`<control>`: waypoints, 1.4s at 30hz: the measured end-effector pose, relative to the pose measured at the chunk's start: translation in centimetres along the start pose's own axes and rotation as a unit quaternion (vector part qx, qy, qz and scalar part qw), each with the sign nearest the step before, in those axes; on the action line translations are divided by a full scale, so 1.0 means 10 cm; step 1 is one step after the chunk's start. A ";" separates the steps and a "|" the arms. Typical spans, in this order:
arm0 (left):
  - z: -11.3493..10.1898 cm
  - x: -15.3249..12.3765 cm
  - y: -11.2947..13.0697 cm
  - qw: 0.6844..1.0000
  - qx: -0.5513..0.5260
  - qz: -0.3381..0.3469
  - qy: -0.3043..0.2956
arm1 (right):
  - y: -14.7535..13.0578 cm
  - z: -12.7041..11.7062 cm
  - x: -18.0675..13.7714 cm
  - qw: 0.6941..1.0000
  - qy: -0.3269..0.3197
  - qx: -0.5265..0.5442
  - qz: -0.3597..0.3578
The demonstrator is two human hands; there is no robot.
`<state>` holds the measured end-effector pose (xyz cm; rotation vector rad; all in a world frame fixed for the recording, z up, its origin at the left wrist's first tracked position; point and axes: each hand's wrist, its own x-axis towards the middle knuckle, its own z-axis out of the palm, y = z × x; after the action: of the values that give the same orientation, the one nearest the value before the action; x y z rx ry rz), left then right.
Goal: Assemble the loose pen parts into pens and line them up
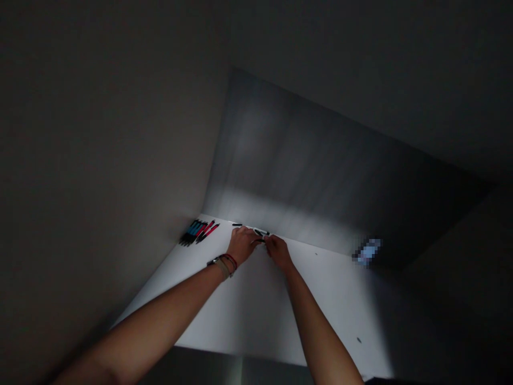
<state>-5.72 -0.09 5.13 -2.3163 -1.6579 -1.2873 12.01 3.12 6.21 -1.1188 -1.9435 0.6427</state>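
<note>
My left hand and my right hand meet near the back edge of a white tabletop. Between their fingertips is a slim black pen-like piece, pinched from both sides; its details are too small to make out. Just behind the hands lie dark pen-like pieces, partly hidden by the fingers. Another short black piece rests behind my left hand. To the left, several pens in black, blue and red lie side by side, with a red and black pen at their right end.
A grey panel rises behind the tabletop, and a plain wall borders it on the left. A bright, pixelated screen-like object is at the back right. One small dark spot shows near the front right. The light is dim.
</note>
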 end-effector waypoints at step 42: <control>0.07 0.04 -0.19 0.941 -0.308 -0.122 0.070 | 0.07 -0.06 0.10 0.938 0.181 0.273 0.117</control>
<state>-6.76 1.30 4.11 -2.2540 -1.7181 -2.2422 12.55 4.31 6.42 -1.0248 -1.2206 0.9577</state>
